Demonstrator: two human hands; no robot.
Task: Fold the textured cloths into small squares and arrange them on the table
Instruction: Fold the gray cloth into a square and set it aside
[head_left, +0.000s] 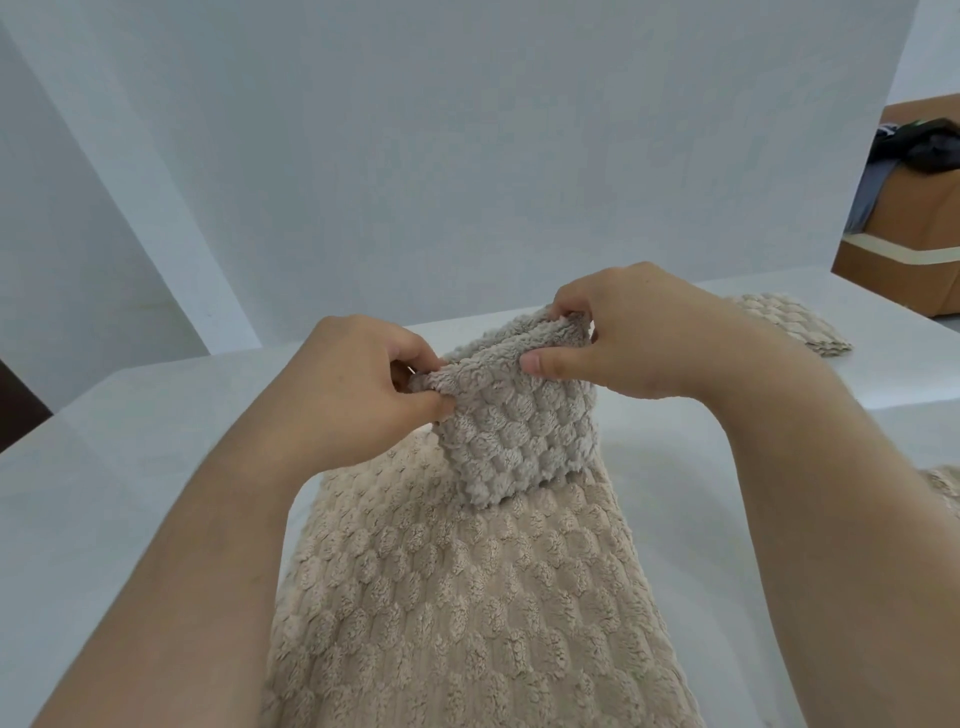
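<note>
A beige textured cloth hangs in front of me, lifted off the white table. Its top edge is doubled over, so a short flap hangs toward me. My left hand pinches the left end of that fold between thumb and fingers. My right hand pinches the right end, thumb in front. A folded beige cloth lies flat on the table at the far right. The edge of another beige cloth shows at the right border.
White wall panels stand behind the table. A brown box with dark and grey clothing draped on it sits at the far right, beyond the table's edge.
</note>
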